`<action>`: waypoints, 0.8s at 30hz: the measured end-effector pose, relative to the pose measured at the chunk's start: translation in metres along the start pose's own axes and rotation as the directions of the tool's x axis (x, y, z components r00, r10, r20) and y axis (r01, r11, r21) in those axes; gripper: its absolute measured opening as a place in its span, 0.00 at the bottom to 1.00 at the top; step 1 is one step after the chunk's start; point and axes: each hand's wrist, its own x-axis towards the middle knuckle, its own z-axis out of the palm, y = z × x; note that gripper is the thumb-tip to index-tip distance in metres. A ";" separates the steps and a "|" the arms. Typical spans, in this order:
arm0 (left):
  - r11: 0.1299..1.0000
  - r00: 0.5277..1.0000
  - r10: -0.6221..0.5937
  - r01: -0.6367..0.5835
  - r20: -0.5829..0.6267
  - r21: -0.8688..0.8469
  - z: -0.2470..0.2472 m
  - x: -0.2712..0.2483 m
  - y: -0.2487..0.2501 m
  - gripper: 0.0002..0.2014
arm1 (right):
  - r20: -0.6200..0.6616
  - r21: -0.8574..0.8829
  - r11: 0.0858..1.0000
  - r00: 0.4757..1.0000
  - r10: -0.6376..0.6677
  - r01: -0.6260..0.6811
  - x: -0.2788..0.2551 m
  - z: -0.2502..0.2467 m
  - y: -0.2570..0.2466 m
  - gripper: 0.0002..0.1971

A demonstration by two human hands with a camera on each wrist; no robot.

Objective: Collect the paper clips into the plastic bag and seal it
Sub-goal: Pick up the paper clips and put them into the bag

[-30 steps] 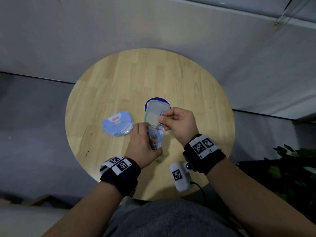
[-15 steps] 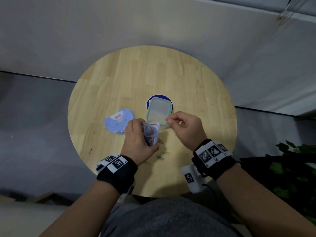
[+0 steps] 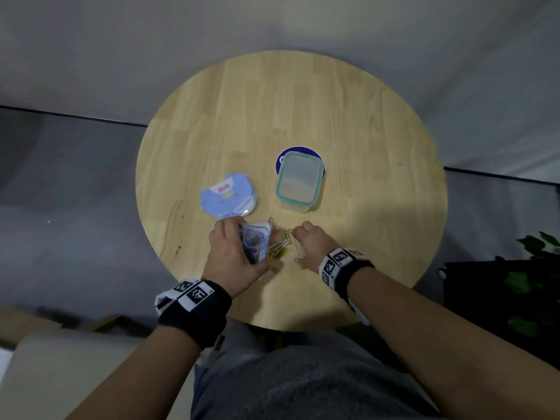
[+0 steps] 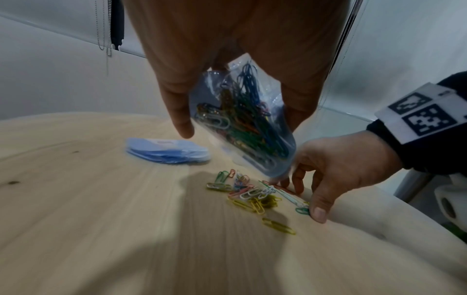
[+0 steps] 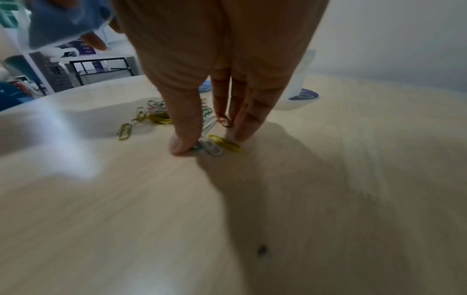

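Note:
My left hand (image 3: 235,254) grips a small clear plastic bag (image 3: 256,242) just above the near part of the round wooden table (image 3: 303,101). The bag (image 4: 242,123) holds several coloured paper clips and hangs tilted over a loose heap of clips (image 4: 252,195). My right hand (image 3: 306,247) is down on the table beside that heap, to the right of the bag. In the right wrist view the right hand (image 5: 211,141) has straight fingers. Its thumb presses a white clip (image 5: 211,148), and a yellow clip (image 5: 225,142) lies between thumb and fingers.
A clear lidded container with a teal rim (image 3: 300,183) stands on a blue round sticker behind the hands. A stack of blue printed bags (image 3: 227,195) lies to the left of it. The table's front edge is close to my wrists. A plant (image 3: 533,268) stands off to the right.
My right hand has left the bag's mouth and dropped to the table among the loose clips. My left hand has kept hold of the bag.

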 end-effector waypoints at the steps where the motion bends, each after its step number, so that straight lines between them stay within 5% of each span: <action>1: 1.000 1.000 -0.003 0.003 0.000 0.000 -0.001 0.000 0.000 0.36 | -0.021 0.014 1.000 1.000 -0.006 0.007 0.000 0.001 0.001 0.34; 7: 1.000 1.000 0.014 -0.014 -0.011 -0.009 0.003 0.005 0.001 0.37 | -0.104 0.024 0.998 0.993 -0.058 0.060 -0.011 0.008 0.006 0.16; 11: 0.999 1.000 0.017 -0.017 0.007 -0.029 0.010 0.006 0.002 0.34 | -0.170 0.081 0.993 0.983 -0.068 0.083 -0.019 0.011 0.012 0.19; 16: 0.999 1.000 0.011 -0.010 0.025 -0.035 0.019 0.003 0.000 0.33 | -0.184 0.123 0.991 0.981 0.064 -0.042 -0.021 0.012 0.005 0.21; 24: 1.000 0.999 0.017 -0.016 0.038 -0.027 0.015 0.005 0.000 0.33 | -0.102 -0.018 0.987 0.982 0.158 -0.161 -0.007 0.010 -0.016 0.09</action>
